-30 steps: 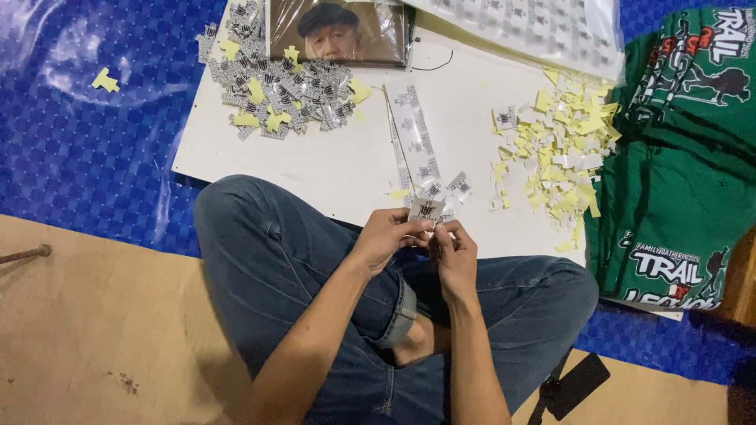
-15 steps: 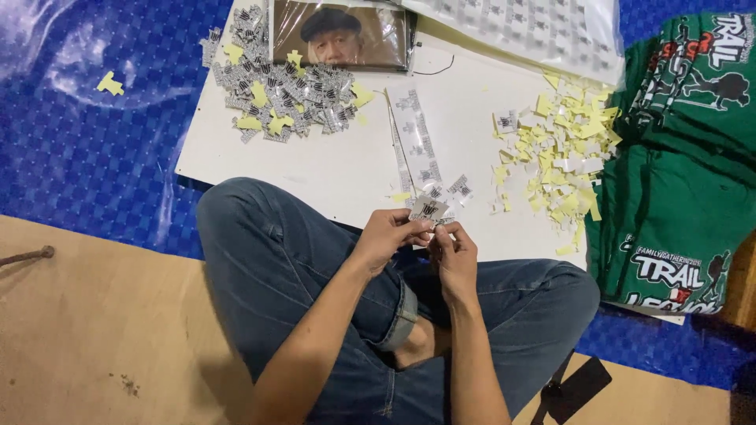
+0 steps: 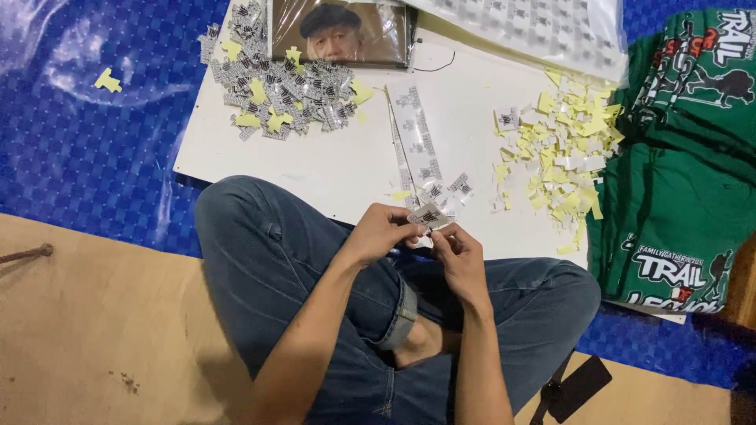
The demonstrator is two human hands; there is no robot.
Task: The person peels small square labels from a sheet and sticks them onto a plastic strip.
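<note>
A small white sticker [image 3: 429,215] with dark print sits pinched between both hands, held just above the near edge of the white board [image 3: 315,161] and over the person's crossed, jeans-clad legs. The left hand [image 3: 382,232] grips its left side with thumb and fingertips; the right hand [image 3: 461,256] grasps it from below with the fingers curled in. The sticker is roughly rectangular and slightly tilted — its print is too small to make out, and whether a backing is peeling from it cannot be told, since the fingertips cover its lower edge.

On the board just beyond the hands lies a long strip of the same stickers [image 3: 416,142], with a few loose ones [image 3: 453,189] near its lower end. To the right is a scattered heap of yellow and white paper scraps [image 3: 563,149]; at the upper left, a pile of printed stickers mixed with yellow bits [image 3: 276,86]. A framed portrait [image 3: 339,31] is cut off by the top edge, as is a clear bag of sheets [image 3: 543,27]. Folded green shirts [image 3: 677,157] run off the right side — a dark flat object [image 3: 579,386] lies partly under the right knee.
</note>
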